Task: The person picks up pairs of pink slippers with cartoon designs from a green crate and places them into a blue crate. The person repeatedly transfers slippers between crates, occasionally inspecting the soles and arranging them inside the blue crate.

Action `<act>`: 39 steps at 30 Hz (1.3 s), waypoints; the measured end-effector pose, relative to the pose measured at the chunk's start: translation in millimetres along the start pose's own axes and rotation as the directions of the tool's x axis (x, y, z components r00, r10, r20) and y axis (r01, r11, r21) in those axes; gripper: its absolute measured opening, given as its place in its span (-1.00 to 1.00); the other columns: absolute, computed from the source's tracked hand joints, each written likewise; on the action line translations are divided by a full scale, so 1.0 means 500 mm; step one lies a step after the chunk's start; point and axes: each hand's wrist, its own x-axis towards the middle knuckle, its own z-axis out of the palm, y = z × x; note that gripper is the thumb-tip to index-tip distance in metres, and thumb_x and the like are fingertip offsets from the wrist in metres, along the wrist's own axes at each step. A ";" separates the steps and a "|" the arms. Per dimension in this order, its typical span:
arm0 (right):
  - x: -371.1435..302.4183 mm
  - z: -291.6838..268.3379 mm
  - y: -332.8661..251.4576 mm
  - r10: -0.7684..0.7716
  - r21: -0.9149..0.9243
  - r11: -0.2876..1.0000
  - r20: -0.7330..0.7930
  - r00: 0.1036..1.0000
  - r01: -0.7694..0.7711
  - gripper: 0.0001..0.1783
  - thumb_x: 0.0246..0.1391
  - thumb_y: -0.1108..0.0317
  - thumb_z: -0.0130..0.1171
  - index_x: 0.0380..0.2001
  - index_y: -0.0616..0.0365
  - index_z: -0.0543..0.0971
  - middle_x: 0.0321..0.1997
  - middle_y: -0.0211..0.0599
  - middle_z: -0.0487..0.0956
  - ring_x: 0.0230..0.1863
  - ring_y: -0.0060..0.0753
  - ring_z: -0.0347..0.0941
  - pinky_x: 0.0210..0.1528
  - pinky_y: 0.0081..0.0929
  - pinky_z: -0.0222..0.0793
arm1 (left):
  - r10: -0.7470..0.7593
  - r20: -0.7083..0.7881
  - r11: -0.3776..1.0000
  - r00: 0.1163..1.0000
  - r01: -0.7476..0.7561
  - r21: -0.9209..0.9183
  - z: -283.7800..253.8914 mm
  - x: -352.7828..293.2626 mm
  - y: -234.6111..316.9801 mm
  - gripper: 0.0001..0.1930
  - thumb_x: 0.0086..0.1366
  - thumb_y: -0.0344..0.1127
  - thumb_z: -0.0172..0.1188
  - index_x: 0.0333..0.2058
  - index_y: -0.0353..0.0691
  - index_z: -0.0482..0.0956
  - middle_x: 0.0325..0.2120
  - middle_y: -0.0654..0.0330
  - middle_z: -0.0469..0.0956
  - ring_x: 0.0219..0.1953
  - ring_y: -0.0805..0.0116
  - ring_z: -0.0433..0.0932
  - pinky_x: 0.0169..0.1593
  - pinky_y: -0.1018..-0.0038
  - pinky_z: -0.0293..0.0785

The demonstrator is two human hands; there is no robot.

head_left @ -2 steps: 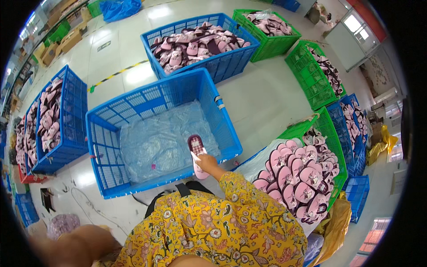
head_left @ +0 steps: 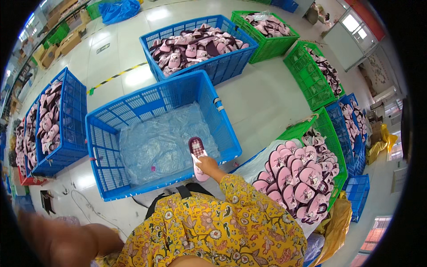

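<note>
My right hand (head_left: 207, 165) is closed around the middle of a pink slipper (head_left: 196, 144) with a checked insole and dark maroon edging. I hold it over the near right side of a large blue crate (head_left: 149, 101), which has clear plastic sheeting (head_left: 155, 138) on its bottom. A small pink scrap (head_left: 153, 169) lies on the sheeting. At the lower left, my left hand (head_left: 44, 233) is smeared by motion, apart from the crate, and its fingers cannot be made out. Beside my right sleeve, many pink slippers (head_left: 296, 173) are piled in a green crate (head_left: 334, 147).
Beyond the blue crate stands another blue crate (head_left: 213, 66) heaped with slippers. More filled crates stand at the left (head_left: 73, 118), far right (head_left: 264, 51) and right (head_left: 307, 75). A yellow sack (head_left: 338, 218) leans by the slipper pile. A cord (head_left: 86, 204) lies on the floor.
My left hand has moved up and slightly left in the view. My right hand keeps hold of the slipper, nearly in the same place.
</note>
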 end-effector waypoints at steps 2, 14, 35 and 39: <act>0.007 0.001 -0.004 -0.024 0.021 0.999 -0.045 0.999 0.025 -0.66 -0.04 0.06 0.15 -0.35 0.11 0.56 -0.28 -0.07 0.56 -0.19 0.03 0.48 -0.20 -0.07 0.39 | -0.036 0.236 0.883 0.971 0.142 -0.448 0.093 -0.006 0.043 -0.77 0.31 -0.27 -0.03 -0.20 -0.31 0.45 -0.22 0.03 0.53 -0.17 0.21 0.52 -0.13 0.45 0.41; -0.092 -0.016 -0.038 0.229 -0.039 0.973 -0.006 0.973 -0.229 -0.52 -0.02 0.03 0.15 -0.15 0.19 0.55 -0.13 -0.01 0.55 -0.12 0.06 0.47 -0.11 -0.11 0.38 | 0.514 0.308 -0.631 0.801 0.596 -0.496 0.170 -0.002 0.187 -0.87 0.23 -0.32 0.12 -0.33 -0.25 0.48 -0.32 0.10 0.52 -0.25 0.23 0.50 -0.17 0.46 0.38; -0.158 0.066 -0.075 0.221 -0.014 0.975 -0.090 0.971 -0.223 -0.58 -0.03 0.07 0.14 -0.24 0.20 0.57 -0.25 0.05 0.56 -0.19 0.09 0.47 -0.15 -0.13 0.37 | 0.438 0.275 -0.791 0.856 0.512 -0.334 0.104 -0.046 0.043 -0.93 0.25 -0.39 0.11 -0.40 -0.24 0.48 -0.39 0.23 0.48 -0.33 0.42 0.45 -0.21 0.54 0.36; -0.162 0.077 -0.080 0.225 -0.013 0.974 -0.077 0.971 -0.227 -0.58 -0.03 0.08 0.15 -0.24 0.22 0.57 -0.23 0.05 0.56 -0.19 0.09 0.47 -0.16 -0.13 0.37 | 0.439 0.340 -0.744 0.832 0.548 -0.382 0.117 -0.051 -0.003 -0.93 0.25 -0.41 0.11 -0.41 -0.24 0.48 -0.40 0.25 0.47 -0.34 0.45 0.45 -0.22 0.56 0.35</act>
